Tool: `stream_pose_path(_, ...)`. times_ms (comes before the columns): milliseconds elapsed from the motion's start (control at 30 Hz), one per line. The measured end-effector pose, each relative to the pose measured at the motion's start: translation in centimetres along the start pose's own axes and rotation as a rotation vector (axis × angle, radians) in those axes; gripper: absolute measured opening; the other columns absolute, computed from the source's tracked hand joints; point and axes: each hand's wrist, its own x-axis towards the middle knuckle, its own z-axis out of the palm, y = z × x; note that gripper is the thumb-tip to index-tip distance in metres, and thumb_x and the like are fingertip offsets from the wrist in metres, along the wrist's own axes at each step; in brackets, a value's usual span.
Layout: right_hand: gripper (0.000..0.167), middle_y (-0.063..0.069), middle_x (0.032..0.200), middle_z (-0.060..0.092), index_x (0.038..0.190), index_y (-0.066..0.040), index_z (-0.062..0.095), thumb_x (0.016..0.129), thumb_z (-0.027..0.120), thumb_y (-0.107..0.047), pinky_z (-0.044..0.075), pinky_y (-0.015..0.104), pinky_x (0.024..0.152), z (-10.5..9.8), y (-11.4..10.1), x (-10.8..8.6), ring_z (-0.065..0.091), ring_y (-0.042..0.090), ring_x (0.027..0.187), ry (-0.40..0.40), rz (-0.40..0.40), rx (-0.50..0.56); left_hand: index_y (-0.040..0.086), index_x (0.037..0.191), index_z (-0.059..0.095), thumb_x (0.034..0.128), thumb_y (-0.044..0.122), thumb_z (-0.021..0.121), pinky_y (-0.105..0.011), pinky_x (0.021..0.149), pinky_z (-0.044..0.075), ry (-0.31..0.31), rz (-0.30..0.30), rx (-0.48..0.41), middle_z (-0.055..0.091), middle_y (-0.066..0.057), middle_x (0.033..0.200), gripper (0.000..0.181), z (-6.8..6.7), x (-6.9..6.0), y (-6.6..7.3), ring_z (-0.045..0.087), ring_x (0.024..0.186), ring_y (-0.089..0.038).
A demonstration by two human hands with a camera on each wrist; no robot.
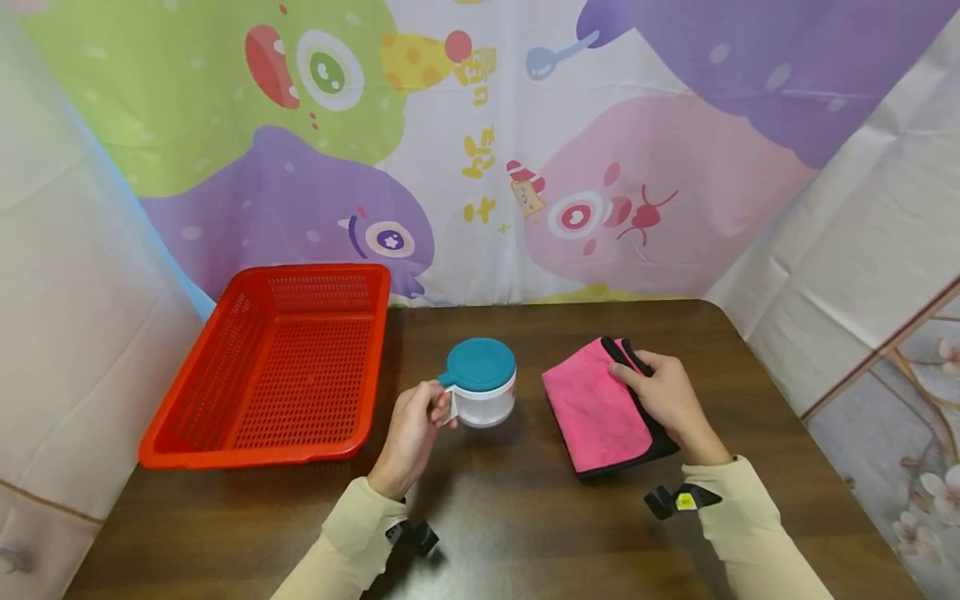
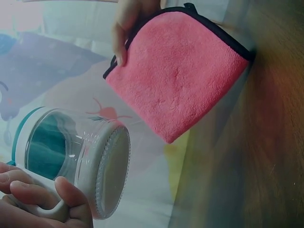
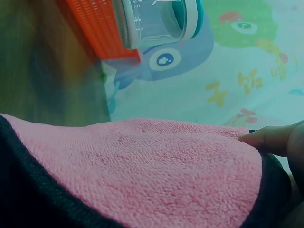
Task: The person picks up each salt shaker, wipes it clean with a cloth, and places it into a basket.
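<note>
A clear jar (image 1: 486,408) with a teal lid (image 1: 481,364) and a white handle is held by my left hand (image 1: 411,429), whose fingers curl round the handle. In the left wrist view the jar (image 2: 71,156) looks see-through, with its ribbed base raised off the table. My right hand (image 1: 671,400) pinches a folded pink cloth (image 1: 596,408) with black edging at its upper right edge. The right wrist view shows the thumb (image 3: 270,138) on top of the cloth (image 3: 156,171); the other fingers are mostly hidden there.
A red perforated basket (image 1: 300,383) stands on the left of the brown wooden table (image 1: 510,533). Behind the table hangs a curtain (image 1: 480,250) with cartoon figures, and pale sheets hang at both sides.
</note>
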Motion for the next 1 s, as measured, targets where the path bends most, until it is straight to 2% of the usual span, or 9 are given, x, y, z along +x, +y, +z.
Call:
stream_pose_path(400,0.033,-0.002,0.066,0.054,0.104,0.002,0.066,0.09,0.068,-0.029,0.046,0.027,0.052,1.0,-1.0,-0.9,0.05,0.009,0.056,0.001,-0.029,0.028,0.008,0.068,0.04,0.0947,0.012,0.035,-0.029,0.066,0.043,0.014,0.007,-0.009,0.034,0.0,0.061,0.027,0.0,-0.2,0.3,0.035,0.061,-0.019)
stream_pose_path(733,0.029,-0.002,0.063,0.054,0.099,0.003,0.065,0.089,0.069,-0.024,0.048,0.027,0.051,2.6,-1.9,-1.3,0.052,0.009,0.052,-0.037,-0.079,0.124,0.008,0.066,0.04,0.0941,0.011,0.035,-0.028,0.064,0.043,0.013,0.012,-0.035,0.034,0.002,0.059,0.029,0.6,-0.4,0.4,0.035,0.058,-0.016)
stream_pose_path(1000,0.025,-0.001,0.065,0.054,0.095,0.001,0.067,0.087,0.07,-0.023,0.046,0.027,0.051,3.3,-2.4,-1.7,0.05,0.01,0.054,-0.025,-0.118,0.114,0.007,0.065,0.04,0.0931,0.01,0.035,-0.028,0.063,0.043,0.011,0.014,-0.04,0.034,0.002,0.058,0.028,1.0,-0.6,0.6,0.034,0.058,-0.018)
